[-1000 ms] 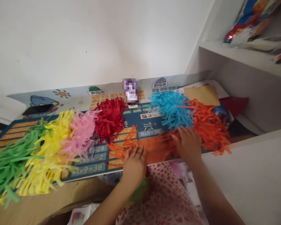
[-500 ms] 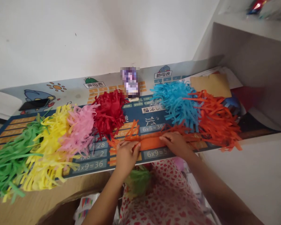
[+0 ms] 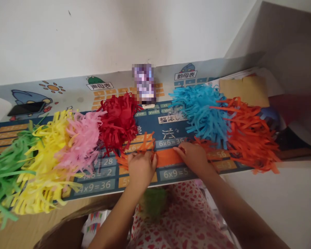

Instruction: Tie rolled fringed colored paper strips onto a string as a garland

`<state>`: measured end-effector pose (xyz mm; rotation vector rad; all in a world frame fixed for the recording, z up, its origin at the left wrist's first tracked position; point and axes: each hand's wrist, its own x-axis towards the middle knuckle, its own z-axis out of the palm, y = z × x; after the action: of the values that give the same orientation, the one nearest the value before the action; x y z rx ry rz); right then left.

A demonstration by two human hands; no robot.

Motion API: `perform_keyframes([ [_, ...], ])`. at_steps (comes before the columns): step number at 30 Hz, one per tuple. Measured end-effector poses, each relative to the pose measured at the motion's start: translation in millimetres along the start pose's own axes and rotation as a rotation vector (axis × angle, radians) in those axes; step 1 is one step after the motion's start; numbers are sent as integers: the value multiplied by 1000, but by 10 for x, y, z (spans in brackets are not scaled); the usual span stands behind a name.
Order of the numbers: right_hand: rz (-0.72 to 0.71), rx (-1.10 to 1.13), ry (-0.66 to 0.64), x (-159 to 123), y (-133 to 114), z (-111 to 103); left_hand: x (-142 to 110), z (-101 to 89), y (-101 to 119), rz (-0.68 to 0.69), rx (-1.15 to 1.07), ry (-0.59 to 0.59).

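A folded orange fringed paper strip [image 3: 168, 156] lies on the blue desk mat [image 3: 103, 180] in front of me. My left hand [image 3: 141, 167] pinches its left end, fingers curled over the fold. My right hand [image 3: 194, 157] presses and grips its right part, fingers bent. Orange fringe sticks out beyond both hands, toward the red tassel [image 3: 118, 121] on the left and the orange tassel [image 3: 248, 133] on the right.
A row of paper tassels lies on the mat: green [image 3: 5, 166], yellow [image 3: 45, 162], pink [image 3: 81, 141], red, then blue [image 3: 200, 110] and orange. A phone [image 3: 26, 108] lies far left. Brown paper [image 3: 245, 90] sits by the white shelf wall [image 3: 282, 52].
The flat orange sheet under my spread hands has been folded into a narrow strip. Both hands closed on it and drew closer together; the camera tipped down a little.
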<state>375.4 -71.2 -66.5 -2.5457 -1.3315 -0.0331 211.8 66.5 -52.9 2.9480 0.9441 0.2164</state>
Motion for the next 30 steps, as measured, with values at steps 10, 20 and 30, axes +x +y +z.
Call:
perform_keyframes([
  [10,110,-40,31,-7,24,-5,-17,-8,11,36,11,127],
  [20,-557,166,65,-358,211,-213,31,-252,-73,677,24,-127],
  [30,-451,245,-27,-133,289,-251,-59,-215,30,526,63,-30],
])
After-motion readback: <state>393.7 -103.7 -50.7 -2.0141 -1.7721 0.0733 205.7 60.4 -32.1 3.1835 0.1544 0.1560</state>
